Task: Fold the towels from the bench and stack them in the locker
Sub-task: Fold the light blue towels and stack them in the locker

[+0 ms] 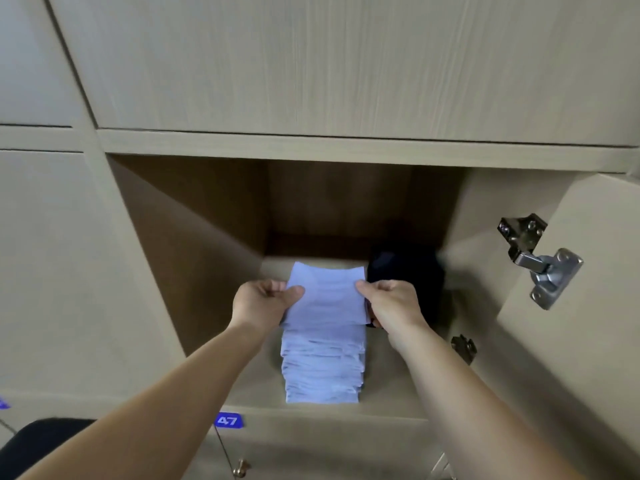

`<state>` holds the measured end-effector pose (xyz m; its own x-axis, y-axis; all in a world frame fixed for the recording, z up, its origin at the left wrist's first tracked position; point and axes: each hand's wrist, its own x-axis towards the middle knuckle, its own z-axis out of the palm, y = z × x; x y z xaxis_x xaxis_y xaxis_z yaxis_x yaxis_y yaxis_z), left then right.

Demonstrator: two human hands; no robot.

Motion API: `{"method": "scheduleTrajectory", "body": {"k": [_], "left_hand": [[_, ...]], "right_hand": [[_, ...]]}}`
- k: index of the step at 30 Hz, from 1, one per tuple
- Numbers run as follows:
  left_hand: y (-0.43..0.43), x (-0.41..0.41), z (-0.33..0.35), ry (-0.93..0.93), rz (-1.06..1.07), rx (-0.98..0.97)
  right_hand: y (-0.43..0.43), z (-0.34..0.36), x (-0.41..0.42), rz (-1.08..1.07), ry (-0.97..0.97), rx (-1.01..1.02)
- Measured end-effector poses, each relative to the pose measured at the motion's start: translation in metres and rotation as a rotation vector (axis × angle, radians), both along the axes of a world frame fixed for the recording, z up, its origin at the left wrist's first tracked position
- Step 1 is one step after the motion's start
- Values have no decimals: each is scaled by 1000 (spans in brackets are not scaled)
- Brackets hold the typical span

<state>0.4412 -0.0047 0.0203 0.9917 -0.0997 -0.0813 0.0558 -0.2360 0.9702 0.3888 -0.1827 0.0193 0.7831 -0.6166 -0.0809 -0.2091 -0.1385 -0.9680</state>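
1. Holding a folded pale towel (327,299) at mid-frame, the left hand (263,303) pinches its left edge and the right hand (391,303) pinches its right edge, thumbs on top and fingers curled beneath.
2. That towel sits directly over the stack of folded towels (323,372) on the floor of the open locker (194,254). Whether it already rests on the stack or hangs just above it, I cannot tell.
3. A dark bundle (412,268), too shadowed to identify, lies just right of the stack, behind the right hand.
4. The locker door (571,341) stands open at the right of the frame with its metal hinge (540,258) showing, and a blue number plate reading 47 (228,420) sits at lower centre.
5. The step in hand looks like setting this towel on top.
6. Risks as I judge them:
   - The stack is tall with uneven edges, so a push from either hand could tip it toward the dark bundle or the front lip.
   - Letting go of one side first could skew the towel or open its fold.
   - Fingers trapped underneath could drag it forward when withdrawn.
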Motion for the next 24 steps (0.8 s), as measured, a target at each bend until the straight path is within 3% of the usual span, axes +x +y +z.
{"method": "scheduleTrajectory", "body": {"k": [7, 12, 16, 19, 24], "left_hand": [[2, 3, -24, 2, -22, 51], [8, -4, -18, -125, -30, 154], [20, -3, -13, -243, -264, 244], [18, -3, -15, -147, -407, 218], [8, 1, -28, -31, -447, 162]], "right_hand": [[-3, -26, 3, 39, 16, -62], [-8, -20, -13, 42, -79, -294], [-12, -5, -25, 341, -117, -439], [-14, -5, -24, 516, 23, -442], [-16, -18, -21, 514, 74, -391]]}}
